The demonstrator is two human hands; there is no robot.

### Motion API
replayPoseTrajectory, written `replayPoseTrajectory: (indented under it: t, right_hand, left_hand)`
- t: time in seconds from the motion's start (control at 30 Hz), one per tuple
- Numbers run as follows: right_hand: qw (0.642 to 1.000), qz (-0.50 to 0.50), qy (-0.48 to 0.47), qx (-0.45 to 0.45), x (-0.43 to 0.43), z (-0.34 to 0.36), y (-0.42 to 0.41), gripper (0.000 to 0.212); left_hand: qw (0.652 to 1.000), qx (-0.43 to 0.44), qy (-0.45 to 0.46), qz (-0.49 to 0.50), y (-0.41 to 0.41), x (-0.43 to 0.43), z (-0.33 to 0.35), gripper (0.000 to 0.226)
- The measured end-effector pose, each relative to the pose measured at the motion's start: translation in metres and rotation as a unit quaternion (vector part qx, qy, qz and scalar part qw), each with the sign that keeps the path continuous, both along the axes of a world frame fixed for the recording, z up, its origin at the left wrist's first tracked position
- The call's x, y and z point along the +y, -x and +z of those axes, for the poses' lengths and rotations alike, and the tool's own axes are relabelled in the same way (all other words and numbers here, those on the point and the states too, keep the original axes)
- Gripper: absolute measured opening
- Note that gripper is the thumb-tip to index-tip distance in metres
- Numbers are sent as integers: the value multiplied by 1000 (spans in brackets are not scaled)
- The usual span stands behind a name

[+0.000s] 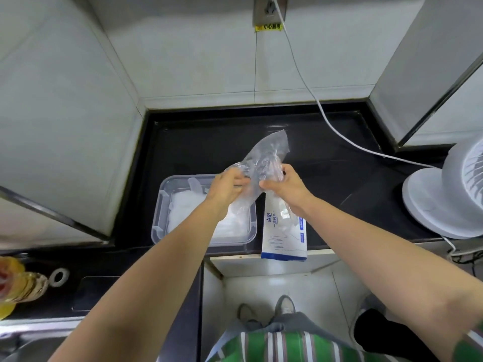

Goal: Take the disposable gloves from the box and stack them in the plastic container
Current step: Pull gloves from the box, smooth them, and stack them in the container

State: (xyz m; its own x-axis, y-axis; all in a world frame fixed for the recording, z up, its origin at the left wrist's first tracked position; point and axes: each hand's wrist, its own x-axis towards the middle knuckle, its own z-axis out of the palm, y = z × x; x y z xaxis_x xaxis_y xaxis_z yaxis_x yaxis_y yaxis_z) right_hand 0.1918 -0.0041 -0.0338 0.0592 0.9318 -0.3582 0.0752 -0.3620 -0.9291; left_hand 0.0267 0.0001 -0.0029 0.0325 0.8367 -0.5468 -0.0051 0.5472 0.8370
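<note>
Right now both hands pinch one clear glove above the counter, left hand and right hand closed on it, probably flattening it for the stack in the plastic container beside the box

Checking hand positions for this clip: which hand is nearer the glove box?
Right. The right hand holds the clear glove just above the far end of the glove box; the left hand grips the same glove over the plastic container, farther left.
</note>
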Motion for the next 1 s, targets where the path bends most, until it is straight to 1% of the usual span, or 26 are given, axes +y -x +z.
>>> replayPoseTrajectory:
  t: [0.03,0.07,0.1,0.13,0.17,0.2,0.27,0.33,0.4,0.47,0.5,0.53,0.57,0.6,0.63,0.67,0.73,0.8,0.9,0.93,0.97,1.0]
  right_hand:
    - [1000,9,-1,0,-1,-1,2,61]
    - [1000,25,-4,1,-1,-2,7,62]
    - [999,47,-4,-1,-3,-2,10,63]
    - [997,72,-4,-7,-4,0,16,62]
    - [995,93,-2,-17,-5,3,19,62]
    - [994,108,0,-21,-5,5,23,62]
    - [994,112,7,-13,-4,6,26,65]
    - [994,110,17,-6,-3,5,24,71]
    - [995,96,23,16,-1,7,22,76]
    - [995,81,22,51,3,10,21,85]
    - [994,85,20,63,4,13,22,90]
    - [993,95,17,73,6,16,22,90]
    - [991,107,14,76,8,17,24,82]
    - [989,127,13,73,10,19,26,70]
    - [986,153,19,61,11,19,29,58]
    - [982,179,32,47,12,20,31,52]
    - [976,209,53,19,11,17,38,50]
    - [981,188,53,3,11,14,46,46]
    - [994,106,36,9,8,12,59,25]
    - [996,85,24,5,8,10,63,26]
    - [997,72,11,-9,8,9,67,30]
    - [997,66,-3,-31,7,9,71,35]
  left_hand:
    - [999,-17,3,-41,3,-2,0,26]
    - [997,-12,1,-80,6,-5,-1,35]
    - [996,6,-2,-93,5,-6,-4,39]
    - [996,39,-13,-80,5,-6,-6,33]
    - [996,68,-28,-40,3,-5,-7,22]
    - [996,77,-41,4,3,-4,-6,12]
    - [994,57,-63,73,7,-3,-5,13]
    - [989,14,-92,117,15,-2,-2,17]
    - [983,8,-110,149,25,-3,1,19]
    - [983,39,-128,123,36,-3,-2,20]
    - [984,68,-140,87,42,-3,-4,20]
    - [982,102,-155,40,48,-4,-4,19]
    - [976,142,-167,-8,54,-5,-5,19]
    - [967,181,-175,-41,61,-7,-5,20]
    - [959,210,-179,-58,66,-9,-5,21]
    - [956,221,-181,-63,70,-11,-5,21]
    - [957,214,-184,-66,79,-13,-8,20]
    - [958,212,-185,-49,90,-14,-13,20]
    - [945,248,-211,20,106,-15,-18,18]
    - [946,239,-210,55,109,-16,-18,17]
    - [955,203,-194,92,110,-15,-17,17]
    - [968,151,-158,121,112,-13,-18,20]
